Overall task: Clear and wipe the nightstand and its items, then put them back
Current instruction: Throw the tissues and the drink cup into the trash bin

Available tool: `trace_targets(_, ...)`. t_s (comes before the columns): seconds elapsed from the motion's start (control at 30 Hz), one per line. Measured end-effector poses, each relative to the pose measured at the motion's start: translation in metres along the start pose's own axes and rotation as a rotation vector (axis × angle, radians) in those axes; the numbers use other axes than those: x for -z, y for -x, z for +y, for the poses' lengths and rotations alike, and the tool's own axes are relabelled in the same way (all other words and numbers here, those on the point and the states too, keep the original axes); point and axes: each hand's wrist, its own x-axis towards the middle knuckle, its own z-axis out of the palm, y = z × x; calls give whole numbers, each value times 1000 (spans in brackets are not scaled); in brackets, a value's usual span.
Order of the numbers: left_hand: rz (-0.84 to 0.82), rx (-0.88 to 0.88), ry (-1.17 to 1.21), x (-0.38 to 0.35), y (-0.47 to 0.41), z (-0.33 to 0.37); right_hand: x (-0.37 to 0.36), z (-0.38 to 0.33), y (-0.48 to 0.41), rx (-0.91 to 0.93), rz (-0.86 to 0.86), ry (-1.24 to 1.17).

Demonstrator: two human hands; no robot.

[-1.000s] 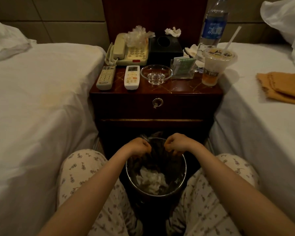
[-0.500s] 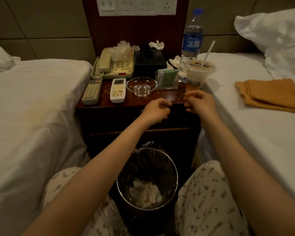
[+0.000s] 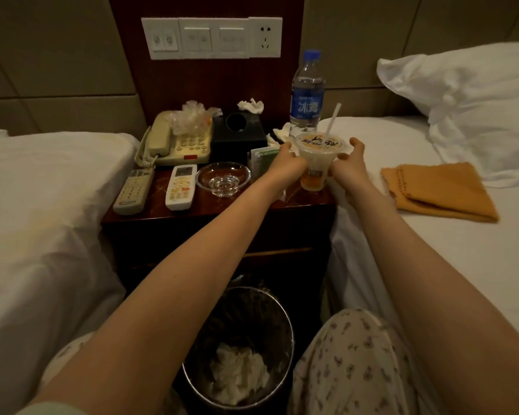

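Note:
The dark wooden nightstand (image 3: 210,208) stands between two beds. At its front right corner is a plastic drink cup (image 3: 318,154) with a sealed lid and a straw. My left hand (image 3: 289,163) wraps its left side and my right hand (image 3: 349,164) its right side, thumbs up. A beige phone (image 3: 177,142) with crumpled plastic (image 3: 192,116) on it, two remotes (image 3: 134,190) (image 3: 181,187), a glass ashtray (image 3: 222,178), a black tissue box (image 3: 237,133), a green card packet (image 3: 262,154) and a water bottle (image 3: 307,97) share the top.
A folded orange cloth (image 3: 438,190) lies on the right bed near a white pillow (image 3: 468,94). A metal waste bin (image 3: 286,322) with crumpled tissue inside sits on the floor between my knees. A crumpled tissue (image 3: 250,104) lies behind the tissue box.
Both hands rose from the waste bin's rim, passed the nightstand's front edge and now close round the drink cup. My view tilted upward.

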Motion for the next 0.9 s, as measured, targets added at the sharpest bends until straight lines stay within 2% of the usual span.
trace_targets(0.1,-19,-26,-9,-2,-1,1,-2,0,2,24,-69,-24)
trace_targets(0.37,72,-95,122,21,14,-4,-5,-9,24,109,1,-165)
trace_targets(0.57,109,-151,222,47,52,-15,-18,-13,69,53,-25,-311)
trace_targets(0.67,141,-78,176,60,71,-32,-29,-5,90,17,-81,-369)
trace_targets(0.77,157,21,153,73,88,-53,-42,7,111,-6,-173,-313)
trace_targets(0.9,118,141,115,88,112,-86,-55,31,132,-137,-259,-257)
